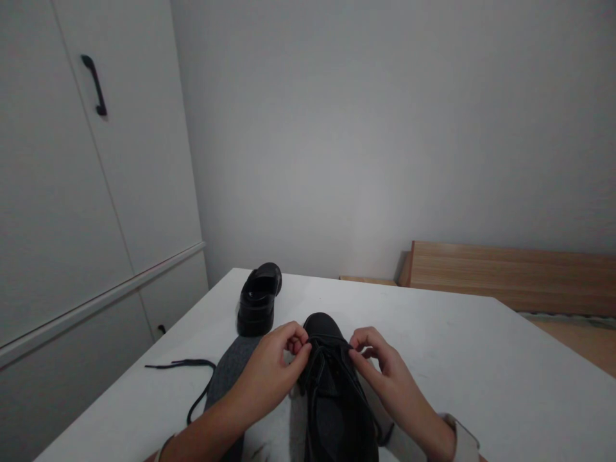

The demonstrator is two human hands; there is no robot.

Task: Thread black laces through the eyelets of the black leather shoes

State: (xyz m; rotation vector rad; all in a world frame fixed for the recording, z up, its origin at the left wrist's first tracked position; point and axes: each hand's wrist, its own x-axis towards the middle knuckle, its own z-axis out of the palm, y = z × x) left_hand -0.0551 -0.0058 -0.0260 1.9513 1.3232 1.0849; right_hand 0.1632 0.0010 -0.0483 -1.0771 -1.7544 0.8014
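Note:
A black lace-up shoe (332, 385) lies on the white table in front of me, toe pointing away. My left hand (286, 356) pinches a black shoelace (327, 343) at the left side of the lacing, near the toe. On the opposite side, my right hand (378, 359) has thumb and forefinger closed at the lace edge. Loose lace strands run back over the shoe's opening. Exactly how the lace passes between the fingertips is hard to make out, black on black.
Another black shoe (260, 298) stands at the table's far left. A loose dark lace (192, 363) and a grey fabric piece (233, 366) lie by my left forearm. White cabinets (129, 160) stand left; a wooden board (510, 276) is beyond the table (457, 359).

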